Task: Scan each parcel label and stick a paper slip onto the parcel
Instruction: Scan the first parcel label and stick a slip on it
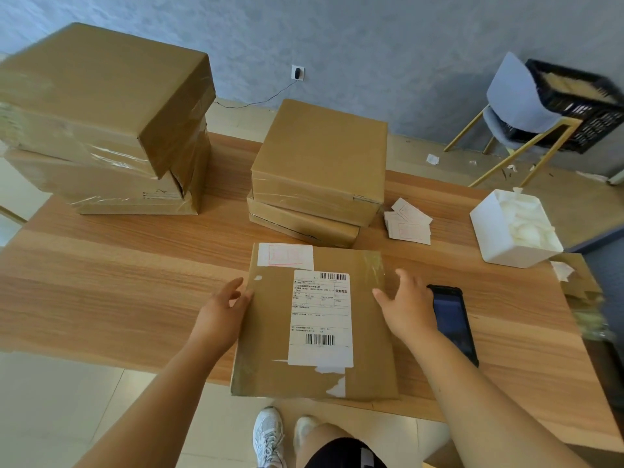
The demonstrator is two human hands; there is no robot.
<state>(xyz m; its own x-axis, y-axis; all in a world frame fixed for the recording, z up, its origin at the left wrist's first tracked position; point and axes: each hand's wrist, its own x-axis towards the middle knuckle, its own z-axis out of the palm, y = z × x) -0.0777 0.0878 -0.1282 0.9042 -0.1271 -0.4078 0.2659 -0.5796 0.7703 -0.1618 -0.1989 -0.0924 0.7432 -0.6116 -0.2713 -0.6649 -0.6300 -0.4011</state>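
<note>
Head camera looks down on a flat cardboard parcel lying at the near edge of the wooden table, its near end hanging a little past that edge. Its shipping label faces up, and a white paper slip with faint red print already sits on its far left corner, so this parcel looks finished, though whether it was actually scanned cannot be told.

The left hand is open, fingers spread, touching the parcel's left edge. The right hand is also open and grips nothing; it rests over the parcel's right edge, just beside a black handheld scanner or phone lying on the table, dark screen up.

What is left, by my reading: the pair of boxes stacked just beyond the parcel shows no label or slip from here, and the taller taped stack at far left is equally unclear. Spare slips lie in a loose pile to the right, near a white foam box.

Open tabletop lies to the left of the parcel, good room for sliding it aside; the right side is crowded by the scanner.
</note>
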